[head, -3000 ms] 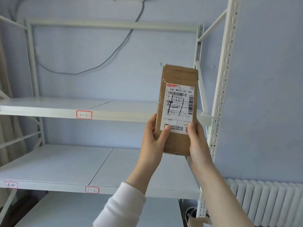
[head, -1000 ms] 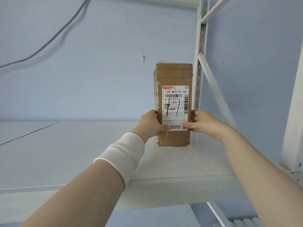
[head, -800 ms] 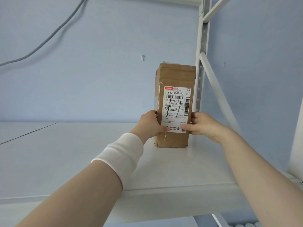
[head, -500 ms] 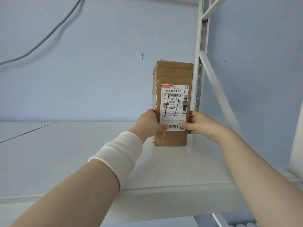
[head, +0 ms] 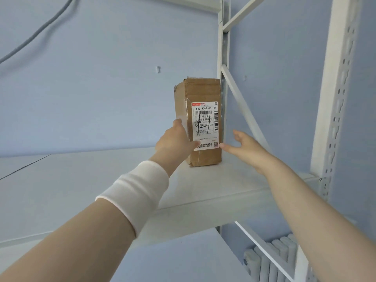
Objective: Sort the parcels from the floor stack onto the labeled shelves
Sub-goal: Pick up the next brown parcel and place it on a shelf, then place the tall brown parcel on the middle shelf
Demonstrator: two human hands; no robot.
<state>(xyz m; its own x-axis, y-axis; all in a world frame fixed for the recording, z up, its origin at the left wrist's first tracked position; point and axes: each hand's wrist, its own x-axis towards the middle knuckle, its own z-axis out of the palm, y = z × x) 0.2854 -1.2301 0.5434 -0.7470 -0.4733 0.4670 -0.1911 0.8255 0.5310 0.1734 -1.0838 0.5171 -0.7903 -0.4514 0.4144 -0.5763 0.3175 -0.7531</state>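
Observation:
A tall brown cardboard parcel (head: 200,94) with a white shipping label stands upright on the white shelf (head: 85,180), at its right end close to the rear upright. My left hand (head: 175,139) still rests against the parcel's left side, thumb on the label's lower corner. My right hand (head: 244,146) is off the parcel, just to its right, fingers spread and holding nothing.
White perforated uprights (head: 335,94) and a diagonal brace (head: 244,106) frame the shelf's right end. A grey cable (head: 36,35) runs down the blue wall at upper left. A white radiator (head: 270,259) shows below right.
The parcel has been set upright on the shelf near the rear post. My right hand has let go and drawn back to the right, fingers opening; my left hand stays on the parcel.

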